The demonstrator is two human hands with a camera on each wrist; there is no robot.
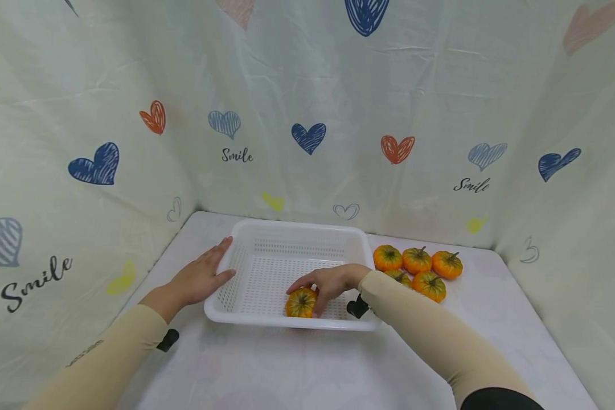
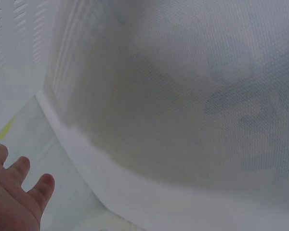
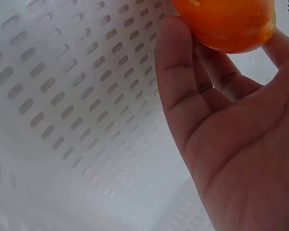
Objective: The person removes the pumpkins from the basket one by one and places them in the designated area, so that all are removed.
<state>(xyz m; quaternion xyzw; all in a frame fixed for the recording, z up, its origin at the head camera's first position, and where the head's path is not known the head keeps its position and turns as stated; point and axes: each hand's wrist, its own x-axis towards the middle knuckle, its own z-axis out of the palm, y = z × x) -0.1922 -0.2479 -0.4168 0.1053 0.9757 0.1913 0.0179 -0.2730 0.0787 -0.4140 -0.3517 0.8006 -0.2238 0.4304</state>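
A small orange pumpkin (image 1: 300, 303) with green streaks is inside the white perforated basket (image 1: 292, 322), near its front wall. My right hand (image 1: 333, 285) reaches over the basket's right side and grips this pumpkin between thumb and fingers. In the right wrist view the curled fingers surround the shiny orange pumpkin (image 3: 226, 24), whose top is cut off by the frame. My left hand (image 1: 202, 273) rests at the basket's left rim with its fingers extended. The left wrist view shows that hand (image 2: 19, 192) with its fingers spread, close to the basket's wall.
Several more small pumpkins (image 1: 430, 286) stand in a cluster on the white table (image 1: 287, 370), just right of the basket. Behind and at the sides hangs a pale curtain (image 1: 348, 182) printed with hearts.
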